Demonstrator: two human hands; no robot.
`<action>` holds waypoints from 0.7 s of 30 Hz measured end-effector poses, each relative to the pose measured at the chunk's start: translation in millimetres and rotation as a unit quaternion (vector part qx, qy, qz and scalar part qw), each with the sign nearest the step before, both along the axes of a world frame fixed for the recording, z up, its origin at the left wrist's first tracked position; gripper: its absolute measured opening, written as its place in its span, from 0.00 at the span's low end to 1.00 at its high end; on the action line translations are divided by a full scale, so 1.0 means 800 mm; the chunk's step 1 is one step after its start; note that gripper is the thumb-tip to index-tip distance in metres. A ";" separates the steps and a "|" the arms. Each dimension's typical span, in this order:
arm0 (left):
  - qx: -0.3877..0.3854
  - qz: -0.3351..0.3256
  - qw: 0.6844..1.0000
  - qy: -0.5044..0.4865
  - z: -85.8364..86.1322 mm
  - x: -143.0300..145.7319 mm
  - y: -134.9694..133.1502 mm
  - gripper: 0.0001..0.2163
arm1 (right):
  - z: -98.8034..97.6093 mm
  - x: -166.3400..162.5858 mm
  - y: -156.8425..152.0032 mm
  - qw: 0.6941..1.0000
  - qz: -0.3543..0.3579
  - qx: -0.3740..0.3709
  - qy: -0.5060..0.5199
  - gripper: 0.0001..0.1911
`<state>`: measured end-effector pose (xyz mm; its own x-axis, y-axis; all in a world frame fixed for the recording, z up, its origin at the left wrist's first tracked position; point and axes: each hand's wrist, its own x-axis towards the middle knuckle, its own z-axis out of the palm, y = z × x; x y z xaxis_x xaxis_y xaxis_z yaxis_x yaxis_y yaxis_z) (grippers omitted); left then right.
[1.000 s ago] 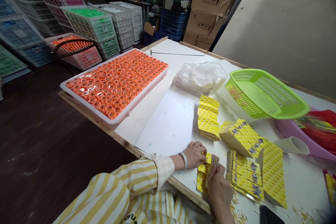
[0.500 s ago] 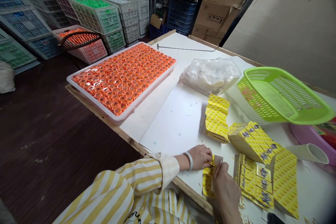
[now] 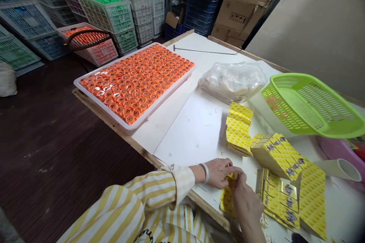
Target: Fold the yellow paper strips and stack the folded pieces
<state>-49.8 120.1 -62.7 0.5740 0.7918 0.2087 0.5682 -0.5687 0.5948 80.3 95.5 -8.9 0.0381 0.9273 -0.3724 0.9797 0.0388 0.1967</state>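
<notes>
My left hand [image 3: 219, 171], with a bracelet at the wrist, and my right hand [image 3: 245, 199] meet near the table's front edge. Both pinch a small yellow printed card [image 3: 227, 198], which lies partly hidden under my right hand. Just right of them lie sheets of yellow printed cards [image 3: 281, 197] with blue marks. A stack of yellow cards [image 3: 238, 128] sits a little farther back. A long white tray of orange caps [image 3: 136, 81] stands at the table's left.
A clear plastic bag [image 3: 232, 79] lies at mid-table, a tilted green basket [image 3: 310, 104] to its right. A white cup [image 3: 339, 168] and pink tub [image 3: 339, 148] sit at right. A metal rod [image 3: 205, 51] lies at the back. Stacked crates [image 3: 105, 15] and cartons [image 3: 242, 0] stand beyond.
My fingers have closed over the small yellow card, and its brown back no longer shows. The view has shifted slightly left and down.
</notes>
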 end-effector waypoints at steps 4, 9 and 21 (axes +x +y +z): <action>0.004 0.007 1.000 0.027 -0.007 0.008 0.001 0.26 | -0.001 0.003 -0.012 1.000 -0.008 0.014 0.015 0.23; 0.010 0.004 1.000 0.021 -0.018 0.013 0.003 0.26 | -0.014 0.033 -0.032 0.963 -0.136 0.129 0.192 0.30; -0.007 -0.001 1.000 0.006 -0.009 0.008 0.001 0.24 | -0.009 0.023 -0.041 0.961 -0.110 0.091 0.235 0.13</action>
<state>-43.3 120.6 -70.0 0.5780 0.7934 0.1909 0.5739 -0.5615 0.5961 98.6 62.9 -16.2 0.1077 0.9677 -0.2279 0.9426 -0.1723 -0.2860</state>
